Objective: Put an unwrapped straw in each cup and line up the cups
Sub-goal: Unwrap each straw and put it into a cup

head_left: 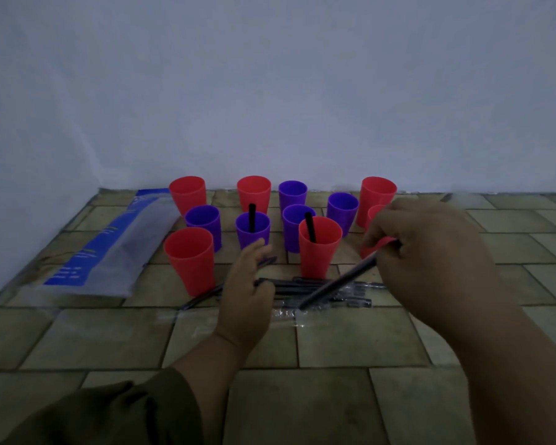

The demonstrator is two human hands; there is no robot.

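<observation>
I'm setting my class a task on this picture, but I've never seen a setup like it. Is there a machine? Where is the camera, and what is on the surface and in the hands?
There is no machine here: a person works with two bare hands. The single picture comes from a camera worn on the head, looking forward and down, so the hands reach in from below. On the tiled surface stand red and purple cups. One purple cup and one red cup each hold a black straw. In front lies a pile of straws with shiny clear wrapping, and to the left a blue and clear bag. The right hand pinches a dark straw, tilted above the pile. The left hand rests at the pile; whether it grips anything is unclear.
</observation>
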